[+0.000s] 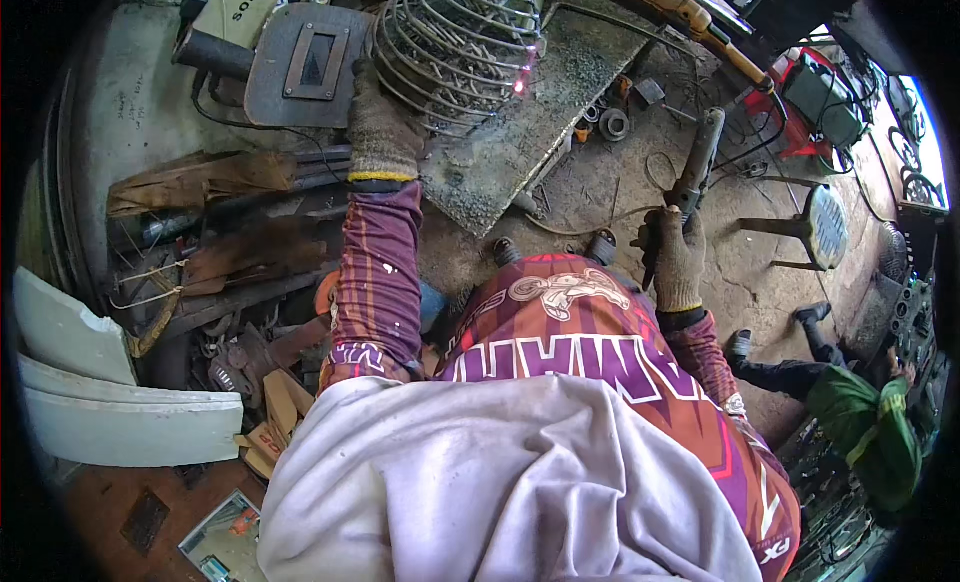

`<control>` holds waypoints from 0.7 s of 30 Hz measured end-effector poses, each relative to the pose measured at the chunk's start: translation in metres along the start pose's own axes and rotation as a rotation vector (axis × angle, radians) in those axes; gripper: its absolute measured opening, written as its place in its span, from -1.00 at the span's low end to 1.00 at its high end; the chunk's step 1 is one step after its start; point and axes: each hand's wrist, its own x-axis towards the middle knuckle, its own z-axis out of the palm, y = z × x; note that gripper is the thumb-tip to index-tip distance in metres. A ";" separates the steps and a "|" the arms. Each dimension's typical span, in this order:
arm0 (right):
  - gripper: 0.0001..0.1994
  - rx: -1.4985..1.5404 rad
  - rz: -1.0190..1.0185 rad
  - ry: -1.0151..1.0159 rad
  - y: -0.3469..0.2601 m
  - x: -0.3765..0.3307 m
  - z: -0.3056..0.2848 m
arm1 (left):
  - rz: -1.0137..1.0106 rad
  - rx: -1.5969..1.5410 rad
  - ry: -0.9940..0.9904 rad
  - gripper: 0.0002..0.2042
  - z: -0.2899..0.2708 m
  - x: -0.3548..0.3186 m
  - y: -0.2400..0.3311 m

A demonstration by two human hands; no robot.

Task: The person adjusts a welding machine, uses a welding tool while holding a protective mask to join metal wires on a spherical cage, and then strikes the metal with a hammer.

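You are leaning over the work in a purple patterned shirt (600,352) with a pale cloth (500,482) bunched across your lap. Your right hand (678,262), gloved, is closing tight around the handle of an electrode holder (697,162), which is pointing up and away from you over the stained floor (600,182). Your left hand (384,132), also gloved, is reaching forward with its fingers curling around the grip of a dark welding shield (300,67), holding it just left of a wire cage (455,42). The cage is lying on its side on a grey slab (520,132), touching it, and a pink spot is glowing on its right rim. Rusty scrap (200,232) is piling up on your left, beside white panels (120,402). Well off to your right, another person in green (870,422) is crouching near a red welder (820,97).
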 end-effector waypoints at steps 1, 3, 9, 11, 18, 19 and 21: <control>-0.66 0.007 -0.004 -0.018 0.001 0.001 0.000 | 0.063 0.002 -0.063 -0.42 -0.006 0.008 0.000; -0.67 0.013 -0.009 -0.061 -0.001 0.002 0.002 | 0.460 0.646 -0.185 -0.42 -0.079 0.070 0.003; -0.68 0.024 0.013 -0.085 -0.001 0.009 -0.005 | 0.509 0.635 -0.286 -0.45 -0.042 0.079 0.064; -0.68 -0.025 -0.007 -0.072 -0.003 0.011 -0.007 | 0.306 0.166 -0.058 -0.47 -0.013 0.069 0.079; -0.69 0.042 0.024 -0.097 -0.004 0.014 -0.011 | 0.248 -0.053 0.079 -0.54 0.018 0.021 0.077; -0.68 0.023 0.015 -0.108 -0.004 0.016 -0.013 | 0.253 -0.066 0.084 -0.55 0.021 0.015 0.077; -0.68 0.003 0.008 -0.121 -0.004 0.017 -0.018 | 0.264 -0.079 0.088 -0.57 0.029 0.009 0.075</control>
